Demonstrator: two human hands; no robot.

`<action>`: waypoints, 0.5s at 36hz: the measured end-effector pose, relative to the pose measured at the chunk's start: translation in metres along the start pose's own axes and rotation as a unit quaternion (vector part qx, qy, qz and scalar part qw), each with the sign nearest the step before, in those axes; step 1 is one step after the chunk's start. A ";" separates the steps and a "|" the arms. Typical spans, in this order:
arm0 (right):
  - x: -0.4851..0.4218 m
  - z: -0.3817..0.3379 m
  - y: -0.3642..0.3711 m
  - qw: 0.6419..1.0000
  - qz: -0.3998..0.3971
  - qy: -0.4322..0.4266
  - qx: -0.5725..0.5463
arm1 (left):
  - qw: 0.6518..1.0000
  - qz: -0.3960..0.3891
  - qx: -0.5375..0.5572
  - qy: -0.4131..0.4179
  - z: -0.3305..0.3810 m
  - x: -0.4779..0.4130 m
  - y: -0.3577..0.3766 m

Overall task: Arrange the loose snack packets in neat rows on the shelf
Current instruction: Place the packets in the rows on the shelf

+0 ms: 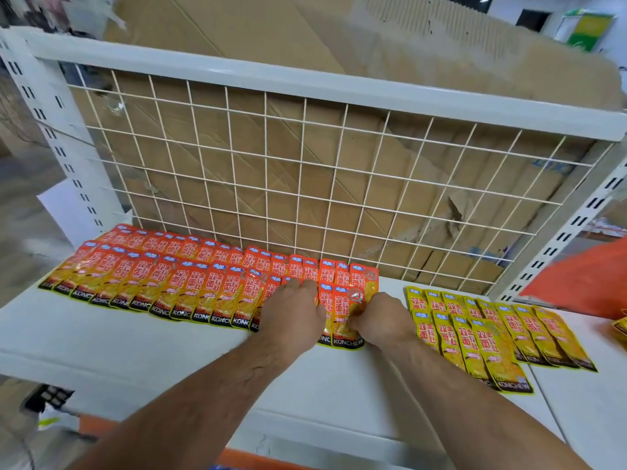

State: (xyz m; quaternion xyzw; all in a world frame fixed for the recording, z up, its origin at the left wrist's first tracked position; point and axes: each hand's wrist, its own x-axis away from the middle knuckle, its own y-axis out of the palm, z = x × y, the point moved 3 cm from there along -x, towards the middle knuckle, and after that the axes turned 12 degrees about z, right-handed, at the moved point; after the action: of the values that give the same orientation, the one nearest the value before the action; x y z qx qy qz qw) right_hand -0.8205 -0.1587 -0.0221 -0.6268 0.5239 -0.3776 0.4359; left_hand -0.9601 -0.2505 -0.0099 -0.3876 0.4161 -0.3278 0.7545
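Two overlapping rows of orange snack packets (163,283) lie along the back left of the white shelf (101,340). My left hand (291,313) rests flat, fingers straight, on the right end of the front orange row. My right hand (380,320) pinches the right edge of the last orange packet (346,310) in that row. To the right, yellow snack packets (488,334) lie in two overlapping rows.
A white wire grid (305,184) backs the shelf, with flattened cardboard (339,198) behind it. White slotted uprights (51,123) stand at both sides. An orange bag (590,283) sits at the right edge. Bare shelf lies in front of the rows.
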 end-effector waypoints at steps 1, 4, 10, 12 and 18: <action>0.000 0.000 0.000 1.000 0.002 -0.003 0.005 | 1.000 -0.002 0.002 0.000 -0.001 0.000 0.000; 0.000 0.000 0.003 1.000 0.002 0.001 0.014 | 1.000 -0.009 0.001 0.004 -0.002 -0.001 -0.001; 0.003 -0.005 0.003 0.998 0.027 -0.010 0.058 | 0.999 -0.021 -0.009 0.034 -0.007 -0.001 -0.001; 0.005 -0.005 0.001 0.997 0.032 -0.009 0.063 | 0.998 -0.024 -0.012 0.053 -0.009 -0.001 0.001; 0.020 0.000 0.000 0.998 0.061 -0.018 0.008 | 0.993 -0.025 0.001 0.116 -0.005 0.004 0.005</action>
State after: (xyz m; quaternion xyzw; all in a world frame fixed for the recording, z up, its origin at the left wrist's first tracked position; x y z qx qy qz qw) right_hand -0.8167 -0.1788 -0.0215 -0.5972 0.5503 -0.3428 0.4724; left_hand -0.9619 -0.2527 -0.0175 -0.3561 0.4910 -0.3898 0.6929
